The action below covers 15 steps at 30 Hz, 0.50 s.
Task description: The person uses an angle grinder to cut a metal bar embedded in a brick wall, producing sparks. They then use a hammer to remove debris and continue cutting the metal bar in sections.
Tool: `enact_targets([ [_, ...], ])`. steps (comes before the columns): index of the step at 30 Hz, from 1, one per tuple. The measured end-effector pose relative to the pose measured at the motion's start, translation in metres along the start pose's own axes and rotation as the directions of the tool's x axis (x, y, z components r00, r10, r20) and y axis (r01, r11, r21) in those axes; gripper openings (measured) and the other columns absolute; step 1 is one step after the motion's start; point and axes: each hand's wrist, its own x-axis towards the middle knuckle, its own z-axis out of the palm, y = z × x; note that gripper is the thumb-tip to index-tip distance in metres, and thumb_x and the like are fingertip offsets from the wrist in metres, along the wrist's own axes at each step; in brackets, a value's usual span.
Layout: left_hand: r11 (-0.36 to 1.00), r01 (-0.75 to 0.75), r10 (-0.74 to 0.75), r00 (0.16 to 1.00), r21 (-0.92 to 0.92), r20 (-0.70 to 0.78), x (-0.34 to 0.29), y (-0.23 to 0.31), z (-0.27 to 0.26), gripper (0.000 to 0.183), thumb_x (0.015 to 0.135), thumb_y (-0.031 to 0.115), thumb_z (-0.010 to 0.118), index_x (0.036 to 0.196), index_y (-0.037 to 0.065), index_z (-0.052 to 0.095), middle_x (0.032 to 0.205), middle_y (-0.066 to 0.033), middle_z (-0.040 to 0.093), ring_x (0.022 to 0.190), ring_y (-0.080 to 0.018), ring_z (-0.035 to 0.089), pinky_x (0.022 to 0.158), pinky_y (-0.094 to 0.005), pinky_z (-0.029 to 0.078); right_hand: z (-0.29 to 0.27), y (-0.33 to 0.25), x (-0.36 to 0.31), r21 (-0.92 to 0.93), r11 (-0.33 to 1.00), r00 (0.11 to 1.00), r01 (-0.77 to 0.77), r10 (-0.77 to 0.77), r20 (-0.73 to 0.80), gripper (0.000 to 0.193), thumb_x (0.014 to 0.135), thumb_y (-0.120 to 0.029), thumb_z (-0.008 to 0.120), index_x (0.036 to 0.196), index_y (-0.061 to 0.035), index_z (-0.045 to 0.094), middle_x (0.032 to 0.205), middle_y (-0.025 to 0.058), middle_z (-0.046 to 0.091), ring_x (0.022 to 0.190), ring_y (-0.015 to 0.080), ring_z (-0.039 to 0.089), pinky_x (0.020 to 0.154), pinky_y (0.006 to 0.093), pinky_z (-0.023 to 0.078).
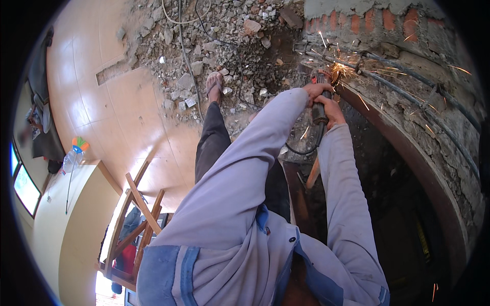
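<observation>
My left hand (pixel 317 92) is wrapped round the front of an angle grinder (pixel 320 77), close behind its red head. Just behind it, my right hand (pixel 334 110) grips the tool's dark body. The disc is hidden by a bright burst of sparks (pixel 343 70) where the grinder meets a steel reinforcing bar (pixel 375 76). Sparks fly out mostly to the right and upward. A black power cord (pixel 320 136) loops down from the grinder's rear end below my hands.
Broken concrete and brick rubble (pixel 191 66) covers the ground ahead, with cables (pixel 184 46) across it. My sandalled foot (pixel 215 84) stands at its edge. A broken wall edge with exposed bricks (pixel 388 20) lies right. Wooden trestle (pixel 137 224) and tiled floor (pixel 102 97) are left.
</observation>
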Motion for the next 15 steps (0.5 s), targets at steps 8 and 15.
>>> enact_targets([
  [8, 0.999, 0.016, -0.016, 1.000, -0.031, -0.007, 0.041, -0.014, -0.014, 0.034, 0.087, 0.032, 0.068, 0.106, 0.004, 0.067, 0.092, -0.0097, 0.073, 0.075, -0.0238, 0.069, 0.072, -0.0399, 0.057, -0.002, 0.000, 0.004, 0.004, 1.000, 0.999, -0.027, 0.027, 0.036, 0.034, 0.075, -0.023, 0.074, 0.097, 0.0020, 0.070, 0.081, 0.0081, 0.070, 0.064, 0.0187, 0.066, 0.057, 0.0331, 0.051],
  [15, 0.999, 0.001, -0.001, 1.000, -0.039, 0.001, 0.034, -0.012, -0.009, 0.034, 0.087, 0.031, 0.068, 0.105, 0.003, 0.066, 0.090, -0.0103, 0.073, 0.074, -0.0246, 0.069, 0.071, -0.0403, 0.057, -0.003, -0.001, 0.000, 0.012, 1.000, 0.998, -0.027, 0.026, 0.053, 0.033, 0.075, -0.022, 0.073, 0.099, 0.0019, 0.069, 0.082, 0.0090, 0.070, 0.063, 0.0205, 0.067, 0.057, 0.0346, 0.052],
])
